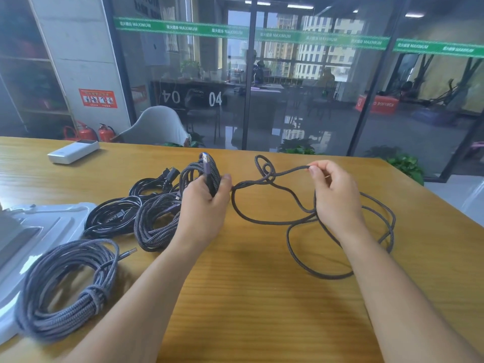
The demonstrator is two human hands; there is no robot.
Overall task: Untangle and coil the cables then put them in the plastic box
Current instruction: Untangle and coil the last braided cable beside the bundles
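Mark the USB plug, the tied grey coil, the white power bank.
USB plug (pixel 205 159), head view, metal tip.
Tied grey coil (pixel 95 297), head view, wrapped binding.
White power bank (pixel 73 151), head view, top face.

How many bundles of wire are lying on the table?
3: a tied grey coil near the front left, a braided bundle beside the left hand, a black bundle behind. More may be hidden.

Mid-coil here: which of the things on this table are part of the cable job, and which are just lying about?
Job:
left hand, grip on part-wound coil
right hand, pinching loose braided cable
tied grey coil
braided bundle
black cables
plastic box

Lying about:
white power bank
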